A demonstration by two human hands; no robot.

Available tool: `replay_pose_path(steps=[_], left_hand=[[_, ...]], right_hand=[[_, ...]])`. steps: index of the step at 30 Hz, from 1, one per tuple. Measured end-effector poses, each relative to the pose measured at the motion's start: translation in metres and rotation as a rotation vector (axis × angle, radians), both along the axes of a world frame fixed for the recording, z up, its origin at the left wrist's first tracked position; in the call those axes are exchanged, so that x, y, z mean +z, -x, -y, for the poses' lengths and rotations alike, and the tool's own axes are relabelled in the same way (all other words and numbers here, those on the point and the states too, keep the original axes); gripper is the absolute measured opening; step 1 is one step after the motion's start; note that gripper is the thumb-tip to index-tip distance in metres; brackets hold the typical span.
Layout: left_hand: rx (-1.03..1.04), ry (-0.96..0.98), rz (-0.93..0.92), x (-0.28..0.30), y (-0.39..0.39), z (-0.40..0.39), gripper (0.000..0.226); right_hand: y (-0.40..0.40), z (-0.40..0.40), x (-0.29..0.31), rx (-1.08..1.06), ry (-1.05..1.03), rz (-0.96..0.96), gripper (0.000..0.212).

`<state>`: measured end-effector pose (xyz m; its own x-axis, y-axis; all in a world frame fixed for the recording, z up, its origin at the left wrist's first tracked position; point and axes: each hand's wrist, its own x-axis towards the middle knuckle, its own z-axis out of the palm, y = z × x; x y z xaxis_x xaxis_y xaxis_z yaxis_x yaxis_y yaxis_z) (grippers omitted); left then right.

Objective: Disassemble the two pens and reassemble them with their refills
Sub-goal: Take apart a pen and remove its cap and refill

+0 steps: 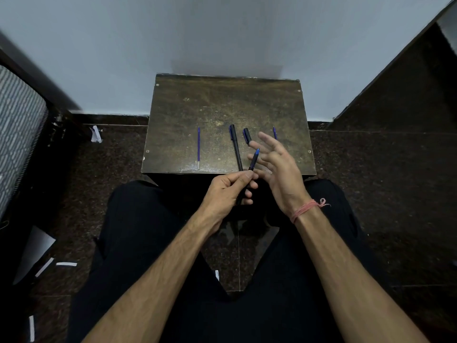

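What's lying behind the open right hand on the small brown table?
Behind the right hand a short black pen cap and a thin blue refill show on the brown table; their near ends are covered.

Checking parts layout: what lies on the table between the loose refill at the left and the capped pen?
In the head view, nothing: bare tabletop separates the refill from the capped pen. A loose cap lies right of the pen.

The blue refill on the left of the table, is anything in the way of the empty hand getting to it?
Yes. Between the right hand and the blue refill lie the capped black pen and the pen barrel in the left hand.
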<state>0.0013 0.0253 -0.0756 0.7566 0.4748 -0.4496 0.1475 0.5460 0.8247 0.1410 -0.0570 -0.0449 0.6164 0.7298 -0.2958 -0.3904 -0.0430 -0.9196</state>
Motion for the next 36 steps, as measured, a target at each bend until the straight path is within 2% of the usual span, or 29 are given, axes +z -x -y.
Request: replay_pose_path(steps=[4, 9, 14, 18, 22, 27, 30, 33, 36], left_hand=[[-0.021, -0.014, -0.013, 0.001, -0.001, 0.001, 0.022], [-0.056, -0.024, -0.016, 0.004, 0.001, 0.001, 0.024], [-0.09, -0.057, -0.047, 0.01, 0.002, -0.001, 0.029], [-0.064, 0.006, -0.067, 0.008, -0.001, -0.001, 0.037], [-0.061, -0.023, -0.029, 0.004, -0.001, -0.001, 0.026], [-0.046, -0.066, -0.057, 0.009, -0.002, -0.003, 0.026], [-0.051, -0.07, -0.048, 0.009, 0.0, -0.007, 0.024], [-0.056, -0.05, -0.033, 0.011, 0.001, -0.008, 0.023], [-0.03, -0.04, -0.035, 0.012, 0.002, -0.007, 0.023]], right_hand=[[0.001, 0.003, -0.003, -0.064, 0.075, 0.195, 0.034], [-0.006, 0.007, 0.0, -0.006, -0.04, 0.041, 0.033], [-0.004, 0.008, 0.001, 0.024, -0.032, 0.036, 0.033], [0.001, 0.006, 0.001, 0.087, -0.056, 0.016, 0.029], [-0.006, 0.006, 0.003, -0.025, -0.114, -0.092, 0.028], [-0.018, 0.01, 0.004, -0.249, -0.23, -0.236, 0.032], [-0.02, 0.005, 0.0, -0.316, -0.132, -0.115, 0.032], [-0.018, -0.005, -0.008, -0.297, 0.122, 0.131, 0.035], [-0.017, -0.015, -0.019, -0.246, 0.342, 0.37, 0.027]])
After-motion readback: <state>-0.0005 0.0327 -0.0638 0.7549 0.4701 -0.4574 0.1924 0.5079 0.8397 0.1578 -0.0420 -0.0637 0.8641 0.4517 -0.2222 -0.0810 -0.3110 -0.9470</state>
